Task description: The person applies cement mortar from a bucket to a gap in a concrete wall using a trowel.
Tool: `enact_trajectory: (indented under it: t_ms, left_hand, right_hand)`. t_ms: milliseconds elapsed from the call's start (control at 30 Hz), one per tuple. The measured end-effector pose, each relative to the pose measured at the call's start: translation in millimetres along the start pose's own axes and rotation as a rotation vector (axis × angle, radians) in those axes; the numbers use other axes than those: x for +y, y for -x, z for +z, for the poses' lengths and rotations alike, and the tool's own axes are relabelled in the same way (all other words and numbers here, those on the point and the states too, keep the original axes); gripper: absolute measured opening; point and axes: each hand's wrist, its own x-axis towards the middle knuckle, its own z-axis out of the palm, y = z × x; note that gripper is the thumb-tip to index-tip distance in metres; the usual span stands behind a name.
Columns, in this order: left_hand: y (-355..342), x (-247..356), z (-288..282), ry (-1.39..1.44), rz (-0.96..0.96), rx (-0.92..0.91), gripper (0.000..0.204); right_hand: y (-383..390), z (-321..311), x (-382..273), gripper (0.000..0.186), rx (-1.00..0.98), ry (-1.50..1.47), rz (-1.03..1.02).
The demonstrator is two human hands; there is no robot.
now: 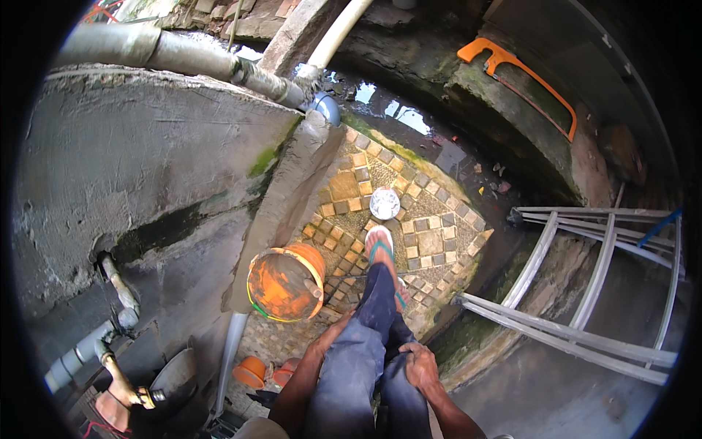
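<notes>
Head view: right hand (420, 366), fingers curled over right knee (397, 380); left hand (333, 331) beside left knee (358, 340), finger closure indeterminable; orange bucket (276, 282) on mosaic paving (431, 241) near left hand; step seemingly a pause, any lift calling for freed hands

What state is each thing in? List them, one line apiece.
Left hand: against the trousers, fingers partly hidden
Right hand: resting on the trousers at the knee
Orange bucket: open-topped, smeared grey inside
Hacksaw: lying on a ledge, blade fitted
Metal ladder: leaning or lying, cannot tell
Pale round container: on the tiles, contents unclear
Water: pooled, reflecting light
Large grey pipe: stained
</notes>
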Motion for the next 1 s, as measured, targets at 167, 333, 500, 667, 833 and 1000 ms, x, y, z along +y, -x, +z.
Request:
enact_trajectory:
  t_ms: [167, 333, 500, 667, 833, 1000]
  left_hand:
    - [4, 92, 6, -0.116, -0.299, -0.03, 0.081]
    - [-38, 100, 3, -0.731, -0.36, -0.135, 0.111]
    - [-67, 124, 44, -1.158, -0.396, -0.069, 0.102]
    - [-99, 138, 47, -1.221, -0.489, -0.121, 0.063]
    - [-107, 158, 50, -1.162, -0.505, -0.045, 0.058]
    - [-128, 142, 26, -1.05, -0.435, -0.052, 0.065]
  right_hand:
    - [-31, -9, -13, 0.027, -0.039, -0.053, 0.096]
    - [-63, -26, 29, 0.03, -0.138, -0.712, 0.321]
    - [-91, -85, 17, 0.029, -0.189, -1.034, 0.648]
    - [-140, -120, 47, 0.044, -0.297, -1.017, 0.451]
    - [-214, -176, -18, 0.071, -0.145, 0.084, 0.118]
    - [-310, -183, -40, 0.1, -0.368, 0.152, 0.363]
